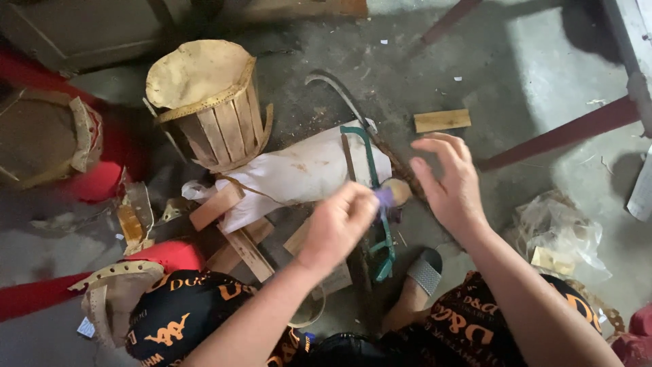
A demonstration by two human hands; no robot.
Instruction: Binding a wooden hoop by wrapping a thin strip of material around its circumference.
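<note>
The left hand [337, 228] is sitting just below the centre of the frame, its fingers curled into a loose fist and pinching a small purple object [385, 198] at the fingertips; motion blur is keeping me from telling what that object is. Directly up and to the right of those fingertips, touching or almost touching the purple thing, a small round tan piece [398, 191] is lying, and it is not clear which hand, if either, is bearing it. The right hand [448, 180] is hovering right of centre, just beside the tan piece on its right side, fingers spread and slightly bent, grasping nothing that I can see. So the two small things are lying between the hands, nearer to the left fingertips than to the right palm. Under them a green-framed hacksaw [372, 204] is resting on the concrete floor [543, 75], its long axis running nearly vertically in the frame, from the upper centre down toward a grey sandal [426, 272] at the lower centre; the left hand's fingertips are overlapping its frame. A white cloth [299, 173] is spreading left of the saw, a wooden-staved drum [207, 102] with a pale skin head is standing at the upper left, and a short wood offcut [442, 120] is lying well apart at the upper right.
</note>
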